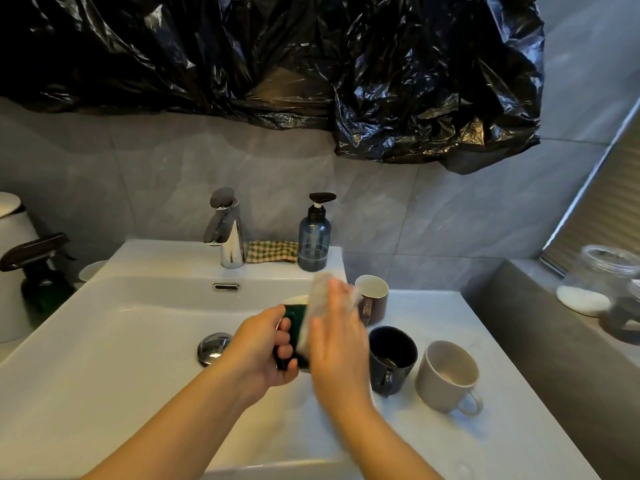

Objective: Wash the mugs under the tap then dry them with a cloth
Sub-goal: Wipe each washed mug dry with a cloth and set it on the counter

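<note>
While the left hand (pixel 266 351) clamped the green mug (pixel 296 318) by its handle above the sink (pixel 104 323), the blurred right hand (pixel 337 341) pressed a pale cloth (pixel 320 289) against it, though its grip could not be told. Right of the sink stood a brown mug (pixel 372 299), a dark mug (pixel 393 358) and a beige mug (pixel 446 375).

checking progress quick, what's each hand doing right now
Left hand: grips the green mug.
Right hand: on the pale cloth against the mug; blurred, so it cannot be told whether it grips or just presses.
</note>
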Tool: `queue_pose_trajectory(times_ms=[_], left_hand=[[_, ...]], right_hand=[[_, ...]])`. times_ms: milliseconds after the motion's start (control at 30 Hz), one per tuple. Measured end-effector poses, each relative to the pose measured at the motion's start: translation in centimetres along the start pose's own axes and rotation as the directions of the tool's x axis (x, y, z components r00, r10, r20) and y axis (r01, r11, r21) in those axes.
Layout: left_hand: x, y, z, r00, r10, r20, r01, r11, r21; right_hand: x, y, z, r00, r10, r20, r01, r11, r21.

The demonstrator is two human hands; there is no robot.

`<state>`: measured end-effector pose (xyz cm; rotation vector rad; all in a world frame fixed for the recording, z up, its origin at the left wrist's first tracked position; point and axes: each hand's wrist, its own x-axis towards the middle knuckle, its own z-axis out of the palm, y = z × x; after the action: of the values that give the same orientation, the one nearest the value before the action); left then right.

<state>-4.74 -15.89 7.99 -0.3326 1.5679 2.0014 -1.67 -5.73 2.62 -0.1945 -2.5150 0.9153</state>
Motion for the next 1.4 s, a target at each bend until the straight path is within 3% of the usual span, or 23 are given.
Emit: queue_pose_trajectory(times_ms=[33,133,167,233,300,400,500,600,633,700,767,800,900,1000,1033,1100,1233,1333,1400], left_hand=[[0.1,0.3,0.0,1.000,0.012,-0.003,-0.012,1.000,-0.009],[0.2,0.0,-0.1,1.000,-0.006,0.011,0.006,1.000,-0.005],[0.0,-0.3,-0.1,1.000,-0.021,0.022,0.021,1.000,0.007],[-0.2,-0.6,-0.1,0.999,-0.035,0.036,0.034,0.999,0.039],[0.0,-0.4,0.0,0.999,-0.026,0.030,0.025,0.999,0.022],[0.7,0.4,0.2,1.000,0.014,-0.004,-0.014,1.000,-0.011],[0.9,0.0,0.3,0.999,0.027,-0.038,-0.026,0.998,0.050],[0.6,-0.7,0.2,1.000,0.013,-0.012,-0.012,0.997,0.074],[0.6,-0.7,0.1,1.000,0.009,-0.009,-0.008,0.998,0.067],[0.9,-0.7,0.1,1.000,0.004,-0.023,-0.003,1.000,0.014],[1.2,-0.8,0.0,0.999,0.015,-0.040,-0.014,1.000,0.007],[1.4,-1.0,-0.1,0.999,0.021,-0.036,-0.020,0.999,0.034],[1.3,-1.8,-0.3,1.000,0.021,0.006,-0.022,0.993,0.116],[1.3,-1.8,-0.2,0.999,0.032,0.023,-0.035,0.988,0.151],[1.4,-1.6,-0.1,0.999,0.036,0.014,-0.038,0.990,0.132],[1.6,-1.1,-0.1,0.999,0.042,-0.024,-0.040,0.997,0.059],[1.5,-0.8,-0.7,0.999,0.017,-0.035,-0.019,0.998,-0.060],[1.2,-1.2,-1.0,1.000,-0.001,0.007,0.002,0.998,-0.057],[1.4,-1.0,-1.0,1.000,0.001,-0.012,-0.002,0.996,-0.093]], right_hand=[[-0.9,-0.2,0.8,0.993,-0.092,0.078,0.100,0.990,-0.103],[-1.9,1.2,1.9,0.983,-0.154,0.101,0.158,0.987,-0.039],[-1.1,1.7,1.6,0.992,-0.122,0.033,0.121,0.993,0.008],[1.0,2.2,0.3,0.994,0.100,-0.045,-0.085,0.963,0.256],[1.8,1.8,-0.2,0.980,0.193,-0.050,-0.168,0.934,0.317],[-0.5,-0.6,1.3,0.999,-0.018,0.037,0.017,1.000,0.015],[-0.6,-1.0,1.8,0.994,0.089,0.066,-0.101,0.974,0.204],[1.8,0.2,0.1,0.948,0.314,0.057,-0.305,0.837,0.455],[1.9,0.6,0.0,0.942,0.333,0.042,-0.315,0.833,0.455],[0.8,0.3,0.6,0.984,0.177,0.016,-0.175,0.951,0.257],[-1.2,0.1,2.0,0.994,0.004,0.108,-0.001,1.000,-0.020],[-1.8,0.4,2.4,0.990,-0.036,0.136,0.045,0.997,-0.063],[-1.1,1.6,2.0,0.998,-0.054,0.046,0.054,0.999,-0.006],[0.1,1.5,1.4,0.991,0.130,-0.036,-0.121,0.976,0.180],[0.0,1.2,1.7,0.987,0.155,-0.049,-0.144,0.975,0.170],[-1.1,0.4,2.7,0.997,0.070,-0.038,-0.071,0.997,-0.038],[-1.4,0.9,2.3,0.999,-0.017,-0.036,0.013,0.994,-0.108],[0.6,0.9,0.1,0.954,0.281,0.104,-0.297,0.932,0.208],[0.5,-0.1,-0.1,0.964,0.253,0.088,-0.267,0.931,0.248]])
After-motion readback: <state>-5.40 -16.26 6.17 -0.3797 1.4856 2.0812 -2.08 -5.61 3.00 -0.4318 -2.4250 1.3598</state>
